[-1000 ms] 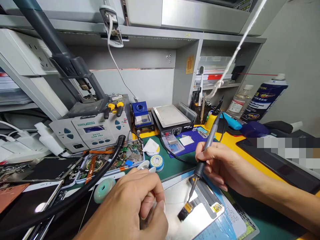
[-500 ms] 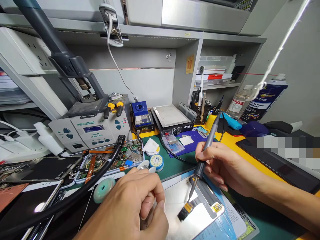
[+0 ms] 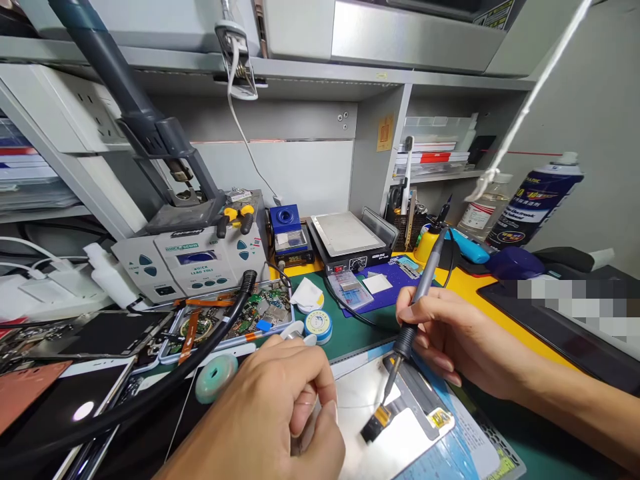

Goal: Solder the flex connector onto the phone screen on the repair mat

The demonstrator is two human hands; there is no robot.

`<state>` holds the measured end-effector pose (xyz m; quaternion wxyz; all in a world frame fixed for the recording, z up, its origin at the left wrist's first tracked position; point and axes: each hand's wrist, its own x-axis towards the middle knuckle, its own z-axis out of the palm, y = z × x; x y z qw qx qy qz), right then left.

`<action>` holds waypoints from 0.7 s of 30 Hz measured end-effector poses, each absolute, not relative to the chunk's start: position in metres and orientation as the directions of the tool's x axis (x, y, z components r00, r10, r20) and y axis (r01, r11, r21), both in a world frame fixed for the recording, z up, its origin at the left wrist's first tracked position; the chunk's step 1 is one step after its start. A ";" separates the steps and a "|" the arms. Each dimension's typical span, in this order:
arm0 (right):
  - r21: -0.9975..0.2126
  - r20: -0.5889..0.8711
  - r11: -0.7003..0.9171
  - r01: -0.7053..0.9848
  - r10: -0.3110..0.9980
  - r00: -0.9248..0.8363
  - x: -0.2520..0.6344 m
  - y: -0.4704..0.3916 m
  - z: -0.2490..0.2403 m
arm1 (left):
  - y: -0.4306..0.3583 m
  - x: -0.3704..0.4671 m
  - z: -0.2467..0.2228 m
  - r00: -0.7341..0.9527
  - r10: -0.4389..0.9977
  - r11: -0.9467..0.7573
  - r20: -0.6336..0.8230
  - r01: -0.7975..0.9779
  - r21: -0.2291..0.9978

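In my right hand [image 3: 440,327] is a soldering iron [image 3: 425,280], held like a pen and slanting down to the left. Its tip meets the brown-and-black end of a flex cable [image 3: 379,420], or sits just above it. That cable lies on the silvery back of a phone screen [image 3: 410,433]. My left hand [image 3: 285,400] is closed at the left edge of the screen, thumb against the forefinger. A thin wire [image 3: 357,406] runs from its fingertips towards the iron's tip. Something pale shows inside the curled fingers, mostly hidden.
Left stands a hot-air station [image 3: 200,260] with its black hose [image 3: 220,347] crossing the foreground. Behind my left hand are a tray of circuit boards [image 3: 173,333], a green tape roll [image 3: 216,379] and a round tin [image 3: 319,325]. A heating plate [image 3: 350,233] sits further back.
The whole view has shifted slightly, so everything sits a little further right. Both hands keep their grip, and the iron's tip stays at the cable end.
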<state>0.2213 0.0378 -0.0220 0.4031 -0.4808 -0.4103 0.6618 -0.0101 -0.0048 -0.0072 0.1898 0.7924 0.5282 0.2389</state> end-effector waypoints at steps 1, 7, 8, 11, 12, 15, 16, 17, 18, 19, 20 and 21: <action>-0.931 -0.305 -0.338 -0.140 0.928 -0.214 0.221 0.038 -0.022 | -0.003 -0.008 -0.005 0.318 0.934 -0.352 0.164 0.737 0.577; -0.931 -0.303 -0.337 -0.140 0.928 -0.218 0.221 0.038 -0.024 | 0.003 -0.004 0.006 0.320 0.942 -0.313 0.105 0.716 0.624; -0.930 -0.305 -0.339 -0.141 0.927 -0.216 0.222 0.038 -0.024 | 0.002 -0.005 0.006 0.324 0.941 -0.313 0.099 0.718 0.622; -0.926 -0.316 -0.349 -0.146 0.926 -0.205 0.222 0.038 -0.023 | -0.002 -0.008 0.003 0.338 0.937 -0.322 0.091 0.733 0.599; -0.925 -0.320 -0.352 -0.146 0.926 -0.203 0.221 0.038 -0.022 | -0.003 -0.009 0.002 0.346 0.933 -0.335 0.097 0.739 0.585; -0.925 -0.318 -0.349 -0.150 0.928 -0.194 0.221 0.038 -0.022 | -0.007 -0.012 -0.001 0.389 0.912 -0.395 0.126 0.757 0.521; -0.926 -0.317 -0.347 -0.151 0.929 -0.193 0.220 0.038 -0.022 | -0.008 -0.013 -0.001 0.406 0.904 -0.415 0.133 0.761 0.498; -0.926 -0.315 -0.345 -0.152 0.929 -0.193 0.220 0.038 -0.022 | -0.008 -0.014 -0.001 0.415 0.901 -0.421 0.126 0.769 0.480; -0.927 -0.313 -0.344 -0.152 0.930 -0.195 0.220 0.038 -0.023 | -0.007 -0.015 -0.001 0.426 0.896 -0.433 0.127 0.772 0.466; -0.927 -0.311 -0.342 -0.152 0.930 -0.198 0.220 0.038 -0.024 | -0.007 -0.015 -0.001 0.432 0.894 -0.435 0.120 0.774 0.460; -0.927 -0.312 -0.344 -0.150 0.929 -0.200 0.220 0.038 -0.024 | -0.006 -0.015 -0.001 0.438 0.891 -0.442 0.120 0.775 0.451; -0.927 -0.311 -0.343 -0.150 0.929 -0.202 0.220 0.039 -0.025 | -0.006 -0.015 0.000 0.444 0.887 -0.450 0.124 0.775 0.444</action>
